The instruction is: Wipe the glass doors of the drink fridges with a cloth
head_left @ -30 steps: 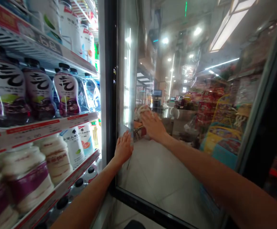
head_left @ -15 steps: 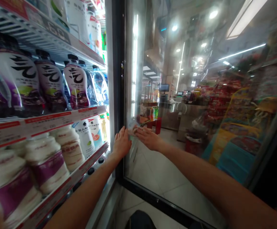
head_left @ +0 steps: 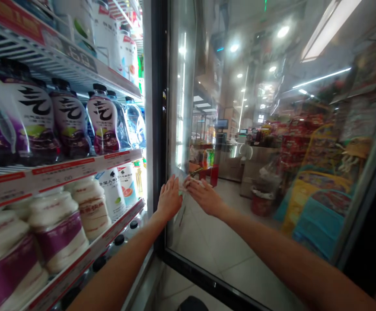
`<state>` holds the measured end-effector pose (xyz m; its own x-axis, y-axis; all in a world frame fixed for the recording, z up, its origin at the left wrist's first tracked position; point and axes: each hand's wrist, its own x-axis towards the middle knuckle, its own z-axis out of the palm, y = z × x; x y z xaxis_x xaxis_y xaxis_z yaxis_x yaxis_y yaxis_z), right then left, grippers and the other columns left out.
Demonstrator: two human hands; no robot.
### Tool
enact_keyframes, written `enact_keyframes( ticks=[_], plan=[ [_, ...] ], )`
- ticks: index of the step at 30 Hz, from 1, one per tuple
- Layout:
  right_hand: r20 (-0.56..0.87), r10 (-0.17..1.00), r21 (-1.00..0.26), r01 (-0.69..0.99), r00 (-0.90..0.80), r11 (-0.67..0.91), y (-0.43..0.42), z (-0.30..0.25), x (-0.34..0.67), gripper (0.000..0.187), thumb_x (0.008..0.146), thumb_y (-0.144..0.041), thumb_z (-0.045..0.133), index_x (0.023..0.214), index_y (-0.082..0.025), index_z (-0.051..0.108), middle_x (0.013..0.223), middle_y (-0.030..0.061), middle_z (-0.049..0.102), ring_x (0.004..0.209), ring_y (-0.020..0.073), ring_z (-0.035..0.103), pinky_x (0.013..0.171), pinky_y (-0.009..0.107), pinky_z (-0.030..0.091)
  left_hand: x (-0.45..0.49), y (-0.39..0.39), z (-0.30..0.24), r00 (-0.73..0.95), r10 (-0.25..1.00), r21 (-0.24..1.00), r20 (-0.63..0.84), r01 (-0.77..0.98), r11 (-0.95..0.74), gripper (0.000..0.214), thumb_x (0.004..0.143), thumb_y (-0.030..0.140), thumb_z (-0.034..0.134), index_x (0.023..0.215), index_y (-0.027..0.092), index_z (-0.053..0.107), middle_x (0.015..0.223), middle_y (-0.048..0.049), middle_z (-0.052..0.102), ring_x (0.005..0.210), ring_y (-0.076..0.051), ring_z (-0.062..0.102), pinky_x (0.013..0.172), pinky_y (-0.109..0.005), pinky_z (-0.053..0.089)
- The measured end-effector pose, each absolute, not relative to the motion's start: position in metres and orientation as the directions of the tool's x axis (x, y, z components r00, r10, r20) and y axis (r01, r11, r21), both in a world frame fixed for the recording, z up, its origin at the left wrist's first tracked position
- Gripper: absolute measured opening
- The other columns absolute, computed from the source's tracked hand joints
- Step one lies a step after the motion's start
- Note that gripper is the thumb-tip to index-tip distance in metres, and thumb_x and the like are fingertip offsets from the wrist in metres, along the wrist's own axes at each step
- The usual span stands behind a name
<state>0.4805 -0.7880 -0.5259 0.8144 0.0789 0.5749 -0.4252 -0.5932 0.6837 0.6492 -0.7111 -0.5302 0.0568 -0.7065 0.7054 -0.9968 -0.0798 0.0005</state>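
Note:
The glass cooler door (head_left: pixel 256 255) stands swung out, its black frame beside the lit shelves. My left hand (head_left: pixel 169 199) rests against the glass near the hinge side, with its fingers stretched upward. Facing it, my right hand (head_left: pixel 205 196) has its fingertips drawn together at a pale, thin, crumpled piece (head_left: pixel 180 176) on the glass. That piece lies between both hands' fingertips; blur and reflections hide what it is. The left fingertips are close to its edge, and I cannot tell whether they touch it.
On the left, cooler shelves hold purple-labelled bottles (head_left: pixel 102 121), white jars with purple bands (head_left: pixel 58 235) and white cartons (head_left: pixel 112 190). A red-and-white price rail (head_left: pixel 61 172) runs along the shelf edge. Through the glass appear a tiled floor, a counter (head_left: pixel 256 164), a bin (head_left: pixel 262 201) and colourful goods.
The view has shifted slightly, so shelves and hands sit lower in the picture. Both hands stay at the same place on the glass, fingertips around the pale piece.

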Motion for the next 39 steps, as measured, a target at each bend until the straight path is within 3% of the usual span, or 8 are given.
enact_keyframes(
  ticks=[5,9,11,16,21,27,33,39],
  plan=[
    [0.839,0.008,0.472,-0.721,0.544,-0.507,-0.787,-0.474,0.428,0.041,0.089,-0.015,0.039,0.129,-0.016,0.047,0.138,0.0077,0.044,0.134,0.0245,0.027,0.111,0.053,0.01,0.615,-0.718,-0.522,-0.006,-0.679,-0.016,0.734,-1.0,-0.008,0.062,0.077,0.016,0.046,0.136,0.007,0.031,0.147,-0.0165,0.026,0.135,-0.026,0.027,0.107,-0.045,0.031],
    [0.655,0.097,0.7,-0.554,0.749,-0.45,-0.775,-0.485,0.38,0.04,0.087,-0.013,0.038,0.124,-0.018,0.053,0.136,0.003,0.048,0.131,0.0199,0.033,0.113,0.045,0.006,0.583,-0.718,-0.519,-0.124,-0.687,-0.064,0.716,-0.992,0.111,0.065,0.076,0.017,0.049,0.137,0.01,0.029,0.148,-0.0152,0.022,0.137,-0.026,0.023,0.108,-0.045,0.029],
    [0.649,0.071,0.71,-0.569,0.758,-0.414,-0.769,-0.484,0.356,0.039,0.087,-0.013,0.039,0.122,-0.019,0.054,0.135,0.0019,0.049,0.129,0.0196,0.035,0.113,0.044,0.006,0.569,-0.719,-0.519,-0.183,-0.667,-0.098,0.722,-0.982,0.164,0.063,0.077,0.019,0.05,0.137,0.011,0.03,0.149,-0.0142,0.022,0.137,-0.025,0.022,0.109,-0.045,0.027],
    [0.85,-0.083,0.474,-0.825,0.52,-0.306,-0.759,-0.467,0.315,0.046,0.082,-0.016,0.046,0.127,-0.017,0.05,0.139,0.0074,0.044,0.132,0.0265,0.029,0.11,0.05,0.01,0.542,-0.721,-0.521,-0.165,-0.653,-0.086,0.739,-0.985,0.152,0.062,0.08,0.027,0.052,0.136,0.009,0.032,0.149,-0.0159,0.02,0.137,-0.027,0.02,0.109,-0.046,0.027],
    [0.589,-0.005,0.742,-0.544,0.808,-0.392,-0.755,-0.489,0.3,0.041,0.084,-0.012,0.039,0.121,-0.021,0.055,0.134,0.0009,0.05,0.131,0.0189,0.031,0.112,0.043,0.01,0.535,-0.722,-0.524,-0.123,-0.64,-0.077,0.758,-0.992,0.1,0.064,0.081,0.033,0.053,0.137,0.009,0.033,0.148,-0.0169,0.021,0.137,-0.027,0.022,0.108,-0.047,0.027],
    [0.856,-0.164,0.427,-0.85,0.49,-0.31,-0.749,-0.469,0.277,0.049,0.08,-0.016,0.045,0.13,-0.017,0.047,0.141,0.0079,0.04,0.136,0.0257,0.022,0.11,0.05,0.011,0.518,-0.721,-0.528,-0.215,-0.635,-0.147,0.742,-0.976,0.159,0.063,0.083,0.031,0.05,0.138,0.01,0.03,0.149,-0.0148,0.017,0.138,-0.026,0.016,0.11,-0.049,0.022],
    [0.625,-0.141,0.661,-0.617,0.767,-0.426,-0.737,-0.548,0.24,0.048,0.08,-0.007,0.04,0.124,-0.023,0.052,0.135,0.0013,0.049,0.135,0.0164,0.027,0.113,0.043,0.015,0.489,-0.716,-0.531,-0.314,-0.631,-0.187,0.709,-0.947,0.261,0.061,0.082,0.031,0.05,0.138,0.012,0.032,0.149,-0.0138,0.019,0.139,-0.026,0.015,0.11,-0.05,0.021],
    [0.904,-0.207,0.322,-0.915,0.373,-0.243,-0.728,-0.535,0.212,0.045,0.08,-0.016,0.045,0.125,-0.013,0.052,0.14,0.0131,0.04,0.138,0.026,0.017,0.11,0.05,0.018,0.478,-0.716,-0.54,-0.297,-0.638,-0.172,0.711,-0.952,0.253,0.065,0.081,0.03,0.052,0.139,0.011,0.029,0.149,-0.0148,0.016,0.139,-0.027,0.013,0.111,-0.05,0.02]
  ],
)
